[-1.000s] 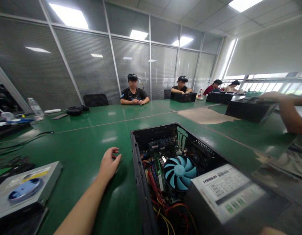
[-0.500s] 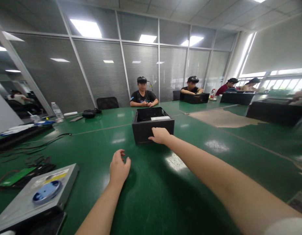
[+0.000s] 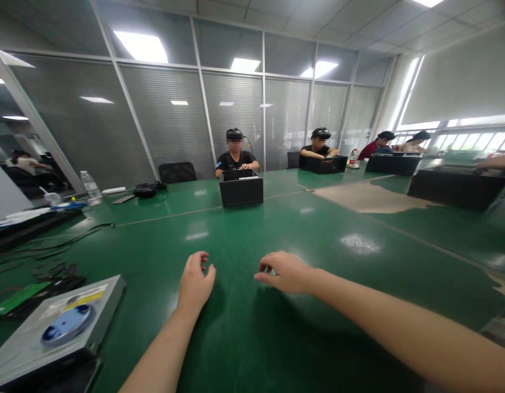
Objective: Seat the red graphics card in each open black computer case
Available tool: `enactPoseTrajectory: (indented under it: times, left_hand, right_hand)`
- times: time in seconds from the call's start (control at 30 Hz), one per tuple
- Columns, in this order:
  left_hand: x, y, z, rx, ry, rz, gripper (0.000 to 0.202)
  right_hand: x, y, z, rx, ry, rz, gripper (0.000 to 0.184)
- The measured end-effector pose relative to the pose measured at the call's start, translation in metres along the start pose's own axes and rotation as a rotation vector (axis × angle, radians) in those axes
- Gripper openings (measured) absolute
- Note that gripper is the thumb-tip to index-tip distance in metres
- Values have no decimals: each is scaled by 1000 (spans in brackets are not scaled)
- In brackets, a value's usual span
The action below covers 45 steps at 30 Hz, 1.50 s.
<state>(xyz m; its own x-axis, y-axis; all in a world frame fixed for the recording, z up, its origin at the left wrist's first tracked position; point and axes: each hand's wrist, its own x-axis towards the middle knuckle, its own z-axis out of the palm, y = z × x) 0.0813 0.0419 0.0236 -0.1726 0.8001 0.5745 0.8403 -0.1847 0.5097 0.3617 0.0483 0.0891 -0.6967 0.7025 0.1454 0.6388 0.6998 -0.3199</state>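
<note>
Over the green table my left hand is held with its fingers loosely curled and apart, nothing in them. To its right my right hand hovers just above the surface, thumb and fingers parted around nothing. Beyond both hands, a black computer case, open at the top, stands at the far side in front of a seated person; neither hand touches it. Nearest my left hand on the left lies a silver optical drive with a blue round lid-like dish on top.
A green circuit board and black cables lie on the left. Farther back are a water bottle and a black pouch. Co-workers sit behind other black cases at the right; a brown sheet covers part of the table.
The black case has moved away from me, to the person opposite. My right hand has let go of it and drawn back toward me. My left hand has hardly moved.
</note>
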Motion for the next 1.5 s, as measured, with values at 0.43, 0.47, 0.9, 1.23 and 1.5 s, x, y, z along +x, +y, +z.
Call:
enactPoseTrajectory:
  times: [0.43,0.47,0.9,1.23,1.5]
  left_hand:
    - [-9,11,-2,-74,-79,-46,26]
    - [-9,13,-2,-75,-87,-45,26]
    - [-7,6,5,42,-58,-105,24]
    - [-8,7,3,84,-64,-124,25]
    - [-9,4,-1,51,-61,-145,24]
  right_hand:
    - [-45,87,22,737,234,166,38]
    - [-44,93,21,748,229,174,38]
    - [-42,114,16,693,204,161,36]
    - [-42,117,20,664,154,174,41]
    - [-41,114,28,717,106,180,46]
